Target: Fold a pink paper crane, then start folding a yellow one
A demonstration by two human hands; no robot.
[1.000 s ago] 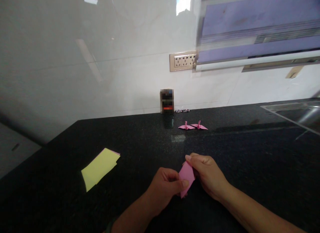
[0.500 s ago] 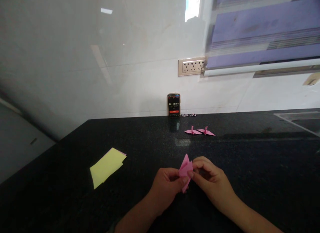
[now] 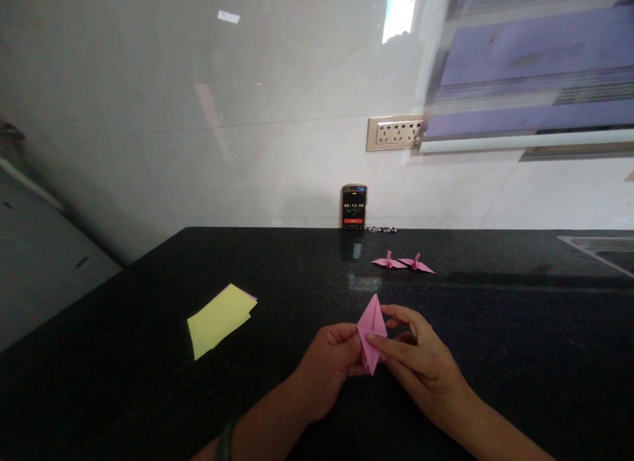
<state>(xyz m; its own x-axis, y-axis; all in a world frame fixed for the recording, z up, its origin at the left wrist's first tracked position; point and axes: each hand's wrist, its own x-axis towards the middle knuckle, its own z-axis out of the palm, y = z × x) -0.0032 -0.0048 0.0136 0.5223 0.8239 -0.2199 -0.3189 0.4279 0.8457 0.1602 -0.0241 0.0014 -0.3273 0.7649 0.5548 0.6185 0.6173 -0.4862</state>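
Over a black stone counter [image 3: 495, 329] my two hands hold a folded pink paper [image 3: 371, 329], a narrow diamond shape standing on its point. My left hand [image 3: 329, 365] pinches its left edge with thumb and fingers. My right hand [image 3: 419, 355] grips the right side, thumb across the front and fingers curled behind. Further back on the counter lie two finished pink paper cranes [image 3: 402, 263] side by side.
A stack of yellow paper sheets [image 3: 220, 318] lies on the counter to the left. A phone showing a timer [image 3: 354, 207] leans against the white wall, a small dark beaded thing beside it. A socket strip [image 3: 395, 133] is on the wall. A sink edge [image 3: 601, 249] shows far right.
The pink paper has gone from a flat tilted flap to an upright pointed diamond between my fingers. The camera view has shifted left and slightly down.
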